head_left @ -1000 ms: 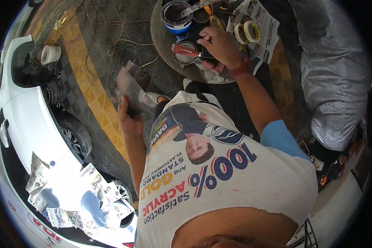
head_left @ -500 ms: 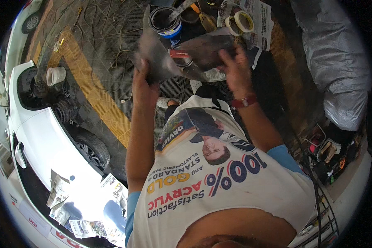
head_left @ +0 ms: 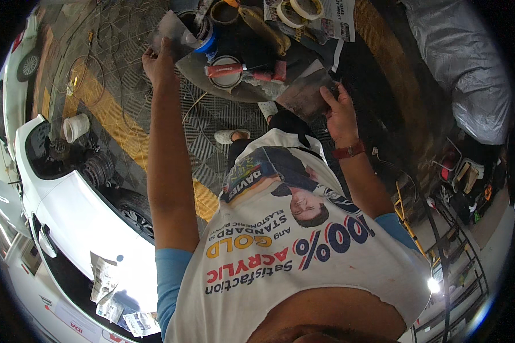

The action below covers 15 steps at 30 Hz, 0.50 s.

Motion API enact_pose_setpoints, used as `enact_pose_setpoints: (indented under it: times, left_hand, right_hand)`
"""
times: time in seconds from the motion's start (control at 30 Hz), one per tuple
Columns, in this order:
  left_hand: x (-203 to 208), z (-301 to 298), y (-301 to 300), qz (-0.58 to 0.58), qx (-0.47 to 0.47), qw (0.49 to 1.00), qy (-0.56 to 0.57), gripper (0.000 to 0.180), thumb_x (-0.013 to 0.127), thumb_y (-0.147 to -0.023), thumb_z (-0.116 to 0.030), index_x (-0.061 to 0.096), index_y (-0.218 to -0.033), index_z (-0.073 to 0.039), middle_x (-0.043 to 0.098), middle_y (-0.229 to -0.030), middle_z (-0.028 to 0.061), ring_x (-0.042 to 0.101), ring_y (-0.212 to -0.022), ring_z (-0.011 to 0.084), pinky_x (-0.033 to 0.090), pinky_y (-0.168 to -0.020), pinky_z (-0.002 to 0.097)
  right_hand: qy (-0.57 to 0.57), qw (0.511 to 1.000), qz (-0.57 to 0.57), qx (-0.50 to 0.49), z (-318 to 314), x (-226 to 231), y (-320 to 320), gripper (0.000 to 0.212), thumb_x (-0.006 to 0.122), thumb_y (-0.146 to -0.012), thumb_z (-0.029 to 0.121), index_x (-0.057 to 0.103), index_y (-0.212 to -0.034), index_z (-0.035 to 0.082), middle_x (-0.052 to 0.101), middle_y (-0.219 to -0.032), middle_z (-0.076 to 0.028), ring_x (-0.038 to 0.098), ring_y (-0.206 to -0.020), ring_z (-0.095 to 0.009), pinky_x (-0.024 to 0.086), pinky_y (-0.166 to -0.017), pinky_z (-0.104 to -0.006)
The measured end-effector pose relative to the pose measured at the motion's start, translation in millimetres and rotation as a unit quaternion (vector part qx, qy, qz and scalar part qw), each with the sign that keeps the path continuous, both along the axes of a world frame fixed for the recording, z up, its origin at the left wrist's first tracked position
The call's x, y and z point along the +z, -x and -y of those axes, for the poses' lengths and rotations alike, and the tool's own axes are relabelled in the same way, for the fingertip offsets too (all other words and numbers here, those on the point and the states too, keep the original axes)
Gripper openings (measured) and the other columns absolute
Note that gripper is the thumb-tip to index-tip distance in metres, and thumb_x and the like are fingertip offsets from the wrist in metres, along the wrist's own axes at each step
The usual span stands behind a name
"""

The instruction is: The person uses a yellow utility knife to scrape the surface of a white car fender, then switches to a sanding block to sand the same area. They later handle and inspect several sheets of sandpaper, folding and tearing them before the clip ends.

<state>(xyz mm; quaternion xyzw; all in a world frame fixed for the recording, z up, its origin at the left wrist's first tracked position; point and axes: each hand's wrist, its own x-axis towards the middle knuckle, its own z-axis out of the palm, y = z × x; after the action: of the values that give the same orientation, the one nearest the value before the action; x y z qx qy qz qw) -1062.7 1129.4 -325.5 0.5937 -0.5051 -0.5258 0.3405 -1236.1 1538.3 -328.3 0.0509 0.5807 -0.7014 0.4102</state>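
My left hand [head_left: 156, 60] pinches a thin grey sheet that looks like sandpaper [head_left: 170, 28], raised at the upper left beside a blue paint tub [head_left: 207, 43]. My right hand [head_left: 342, 114] grips a second dark grey sheet [head_left: 302, 96], thumb on top, at the right front edge of a rounded dark work surface [head_left: 197, 77]. Between the hands, a round can [head_left: 225, 83] stands on that surface with a red-handled tool [head_left: 223, 70] across it. A small red block [head_left: 278, 71] lies near the right-hand sheet.
Rolls of masking tape [head_left: 307, 10] and newspaper [head_left: 340, 23] lie beyond the work surface. A white car [head_left: 80, 197] stands at the left, with a white bucket [head_left: 76, 127] nearby. Silver sheeting [head_left: 469, 74] covers something at the right. Cords lie on the floor tiles.
My hands have moved apart, left hand to the upper left and right hand slightly down and right, each with a sheet. The can and red-handled tool are now more exposed.
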Motion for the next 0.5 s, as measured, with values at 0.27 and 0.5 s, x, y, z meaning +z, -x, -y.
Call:
enact_pose_setpoints:
  times: [0.27,0.5]
  left_hand:
    - [-9.0,-15.1,-22.8,-0.061,0.069,0.995,-0.034,0.055,0.06,-0.111,-0.044,0.051,-0.136,0.004,0.063,-0.118,0.0163,0.065,-0.104,0.0265,0.057,-0.091,0.0433]
    - [-29.8,-172.9,-17.8,0.127,-0.309,0.834,0.439,0.018,0.076,-0.1,-0.018,0.072,-0.114,-0.009,0.074,-0.108,0.0106,0.073,-0.096,0.0274,0.059,-0.084,0.0407]
  right_hand:
    - [-0.028,0.999,-0.008,0.024,-9.8,-4.6,5.2,0.038,0.076,-0.103,0.02,0.065,-0.135,0.003,0.072,-0.128,-0.008,0.07,-0.112,-0.018,0.057,-0.099,-0.0352]
    - [-0.015,1.0,-0.018,0.021,-9.5,-18.8,13.9,0.038,0.076,-0.103,0.021,0.065,-0.134,0.002,0.072,-0.127,-0.009,0.069,-0.111,-0.018,0.055,-0.101,-0.0353]
